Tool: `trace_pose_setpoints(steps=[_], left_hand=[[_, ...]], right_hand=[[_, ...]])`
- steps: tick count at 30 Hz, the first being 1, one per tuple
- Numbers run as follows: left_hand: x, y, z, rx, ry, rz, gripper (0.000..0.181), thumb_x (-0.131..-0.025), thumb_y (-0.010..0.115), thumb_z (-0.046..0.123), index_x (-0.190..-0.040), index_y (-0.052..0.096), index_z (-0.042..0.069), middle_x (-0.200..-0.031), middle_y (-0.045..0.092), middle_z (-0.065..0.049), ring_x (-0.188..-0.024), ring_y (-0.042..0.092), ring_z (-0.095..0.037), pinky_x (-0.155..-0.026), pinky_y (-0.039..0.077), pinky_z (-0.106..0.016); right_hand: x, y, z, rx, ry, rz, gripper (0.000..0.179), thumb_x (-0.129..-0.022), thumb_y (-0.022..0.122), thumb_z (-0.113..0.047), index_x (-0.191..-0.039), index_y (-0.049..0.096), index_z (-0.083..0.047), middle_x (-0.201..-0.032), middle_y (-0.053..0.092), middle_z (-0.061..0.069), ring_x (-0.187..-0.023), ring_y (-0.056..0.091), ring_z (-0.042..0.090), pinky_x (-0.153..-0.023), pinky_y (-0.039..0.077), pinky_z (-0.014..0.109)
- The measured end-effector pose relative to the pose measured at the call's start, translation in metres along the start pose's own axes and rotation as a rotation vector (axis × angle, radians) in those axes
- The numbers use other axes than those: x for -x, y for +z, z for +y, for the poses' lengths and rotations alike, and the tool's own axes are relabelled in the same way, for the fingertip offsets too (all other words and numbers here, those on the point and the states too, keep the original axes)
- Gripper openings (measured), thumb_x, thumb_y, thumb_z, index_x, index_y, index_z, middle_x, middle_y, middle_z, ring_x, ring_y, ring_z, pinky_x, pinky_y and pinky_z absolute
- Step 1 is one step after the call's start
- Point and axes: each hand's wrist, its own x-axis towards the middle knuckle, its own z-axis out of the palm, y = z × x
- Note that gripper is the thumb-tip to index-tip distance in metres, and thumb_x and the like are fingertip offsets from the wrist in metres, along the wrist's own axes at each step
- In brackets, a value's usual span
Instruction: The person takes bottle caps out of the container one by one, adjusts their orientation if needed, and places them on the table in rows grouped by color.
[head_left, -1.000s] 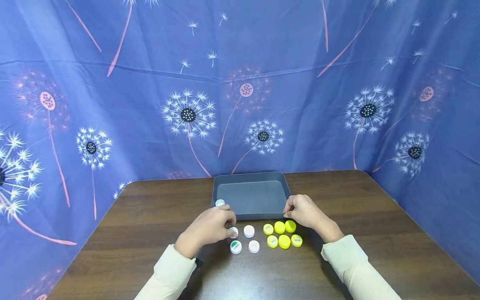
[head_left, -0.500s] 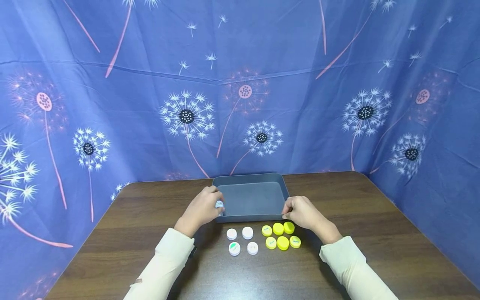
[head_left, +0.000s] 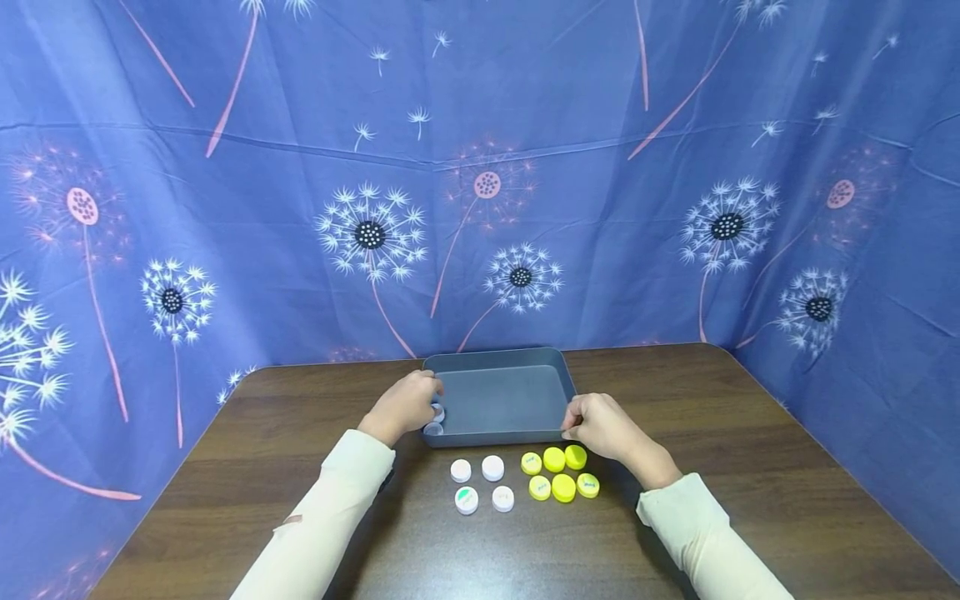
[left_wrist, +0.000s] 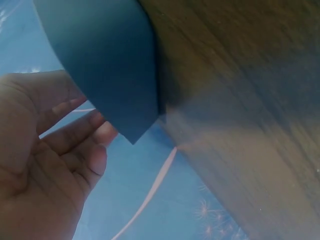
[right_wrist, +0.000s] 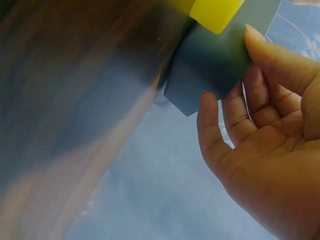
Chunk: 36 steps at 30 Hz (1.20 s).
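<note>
A dark grey tray (head_left: pixel 498 437) lies at the back of the table. My right hand (head_left: pixel 611 427) grips its front right corner, thumb on the wall and fingers at the rim in the right wrist view. My left hand (head_left: pixel 405 404) reaches over the tray's left side, fingers bent at the rim. The tray wall (left_wrist: pixel 110 65) hides its fingertips in the left wrist view, so whether it pinches anything cannot be told. Two pale caps lie inside the front left: an upper cap (head_left: pixel 437 412) beside the left fingers and a lower cap (head_left: pixel 433 428) in the corner.
Several white bottle caps, one a green-marked cap (head_left: pixel 467 500), sit in two rows before the tray. To their right are several yellow bottle caps (head_left: pixel 563 487), close to the tray front. A patterned blue cloth (head_left: pixel 480 208) hangs behind the wooden table (head_left: pixel 337 467).
My left hand has moved from above the white caps to the tray's left side. A second pale cap now shows in the tray. The right hand keeps its hold on the corner.
</note>
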Motion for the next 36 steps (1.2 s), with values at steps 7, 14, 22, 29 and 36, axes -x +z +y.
trace_pose_setpoints(steps=[7, 14, 22, 29, 36], left_hand=[[-0.002, 0.004, 0.000, -0.003, -0.028, -0.058, 0.029, -0.079, 0.067, -0.004, -0.107, 0.074, 0.004, -0.109, 0.068, -0.009, -0.107, 0.063, -0.028, -0.091, 0.052, -0.040], [-0.002, 0.013, -0.002, 0.000, -0.041, -0.084, 0.029, -0.082, 0.065, -0.006, -0.107, 0.074, 0.005, -0.108, 0.070, -0.009, -0.107, 0.065, -0.026, -0.093, 0.052, -0.040], [-0.003, 0.019, -0.004, 0.009, -0.009, -0.040, 0.021, -0.081, 0.067, -0.006, -0.096, 0.076, 0.005, -0.098, 0.074, -0.009, -0.097, 0.069, -0.026, -0.086, 0.056, -0.040], [-0.004, 0.022, -0.005, 0.017, -0.009, -0.030, 0.021, -0.081, 0.066, -0.006, -0.096, 0.076, 0.005, -0.098, 0.073, -0.009, -0.098, 0.069, -0.027, -0.086, 0.055, -0.040], [-0.004, 0.024, -0.005, 0.046, 0.010, -0.029, 0.016, -0.087, 0.063, 0.005, -0.097, 0.076, 0.006, -0.096, 0.071, -0.004, -0.089, 0.067, -0.020, -0.083, 0.055, -0.038]], right_hand=[[0.000, 0.001, 0.000, -0.008, -0.005, 0.003, 0.020, -0.078, 0.078, 0.004, -0.069, 0.070, -0.013, -0.073, 0.062, -0.008, -0.065, 0.055, 0.006, -0.060, 0.048, 0.025], [0.000, 0.002, -0.001, -0.009, -0.003, -0.002, 0.020, -0.078, 0.078, 0.003, -0.068, 0.070, -0.013, -0.074, 0.062, -0.008, -0.066, 0.056, 0.006, -0.060, 0.048, 0.025], [-0.002, 0.002, -0.003, -0.002, 0.003, -0.001, 0.022, -0.078, 0.077, 0.004, -0.068, 0.070, -0.013, -0.072, 0.062, -0.008, -0.066, 0.055, 0.007, -0.061, 0.048, 0.025], [-0.002, 0.001, -0.002, 0.002, 0.022, -0.005, 0.022, -0.079, 0.077, 0.004, -0.067, 0.070, -0.014, -0.073, 0.061, -0.008, -0.066, 0.055, 0.008, -0.061, 0.048, 0.025], [-0.001, 0.001, 0.000, -0.009, 0.020, -0.010, 0.021, -0.079, 0.077, 0.004, -0.069, 0.070, -0.013, -0.073, 0.062, -0.007, -0.067, 0.055, 0.007, -0.061, 0.049, 0.025]])
